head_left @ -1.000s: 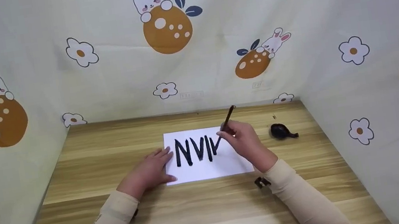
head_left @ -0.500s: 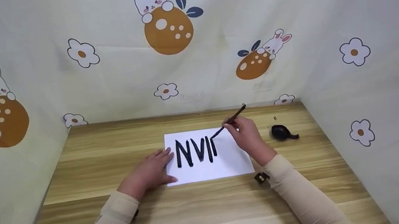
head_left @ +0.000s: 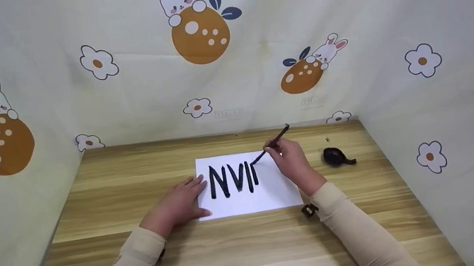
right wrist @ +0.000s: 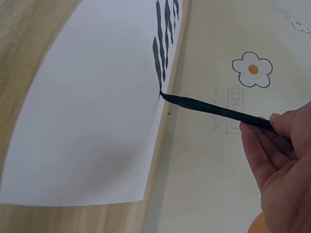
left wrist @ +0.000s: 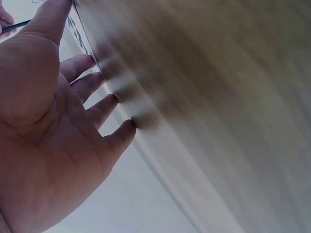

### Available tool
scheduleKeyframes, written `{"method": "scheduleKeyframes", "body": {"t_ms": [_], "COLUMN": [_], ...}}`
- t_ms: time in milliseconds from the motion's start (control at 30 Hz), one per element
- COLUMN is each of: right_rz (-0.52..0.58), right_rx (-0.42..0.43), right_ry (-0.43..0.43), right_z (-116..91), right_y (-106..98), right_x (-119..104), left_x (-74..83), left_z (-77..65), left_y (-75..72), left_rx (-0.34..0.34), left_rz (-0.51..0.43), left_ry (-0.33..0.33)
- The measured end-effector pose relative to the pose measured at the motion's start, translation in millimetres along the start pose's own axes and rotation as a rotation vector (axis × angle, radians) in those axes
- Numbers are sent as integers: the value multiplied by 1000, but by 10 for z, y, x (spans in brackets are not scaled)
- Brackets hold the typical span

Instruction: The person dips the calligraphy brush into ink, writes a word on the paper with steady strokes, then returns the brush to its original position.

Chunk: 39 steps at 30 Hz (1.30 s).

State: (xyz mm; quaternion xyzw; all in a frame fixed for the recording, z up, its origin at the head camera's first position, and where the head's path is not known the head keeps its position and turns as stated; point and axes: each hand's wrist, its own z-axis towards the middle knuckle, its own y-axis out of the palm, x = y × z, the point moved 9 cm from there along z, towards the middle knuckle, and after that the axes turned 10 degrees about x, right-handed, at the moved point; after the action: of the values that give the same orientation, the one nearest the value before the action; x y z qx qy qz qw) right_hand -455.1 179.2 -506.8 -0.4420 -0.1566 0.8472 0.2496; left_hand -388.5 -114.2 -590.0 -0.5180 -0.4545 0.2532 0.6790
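A white sheet of paper (head_left: 277, 197) lies on the table, with thick black strokes (head_left: 238, 179) reading like "NVII" across its left and middle part. My right hand (head_left: 294, 162) pinches a dark writing brush (head_left: 278, 136) by its handle, which leans up to the right. In the right wrist view the brush (right wrist: 204, 105) has its tip at the top end of the last stroke, near the far edge of the paper (right wrist: 87, 126). My left hand (head_left: 177, 203) rests at the sheet's left edge, fingers spread, thumb near the lower left corner.
To the right of the paper sits a small black rounded dish (head_left: 334, 157) with a short handle. The wooden table (head_left: 255, 257) is enclosed by pale cloth walls (head_left: 133, 97) printed with rabbits, oranges and flowers. A small black device (head_left: 309, 210) is at the right wrist.
The brush tip has moved from the last stroke's lower end to its top. Its handle leans further right and my right hand has shifted slightly. My left hand stays in place.
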Motion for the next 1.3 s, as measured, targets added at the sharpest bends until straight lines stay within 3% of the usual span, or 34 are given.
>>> {"method": "scheduleKeyframes", "body": {"t_ms": [600,1300], "right_rz": [-148,-239], "right_rx": [-35,-75], "right_ry": [-143,-174], "right_z": [-38,-154], "right_y": [-26,-70], "right_x": [-105,-250], "left_x": [-38,-52], "left_z": [7,-3], "left_y": [4,39], "left_rx": [-12,-37], "left_rz": [12,10], "left_ry": [-14,-36]}}
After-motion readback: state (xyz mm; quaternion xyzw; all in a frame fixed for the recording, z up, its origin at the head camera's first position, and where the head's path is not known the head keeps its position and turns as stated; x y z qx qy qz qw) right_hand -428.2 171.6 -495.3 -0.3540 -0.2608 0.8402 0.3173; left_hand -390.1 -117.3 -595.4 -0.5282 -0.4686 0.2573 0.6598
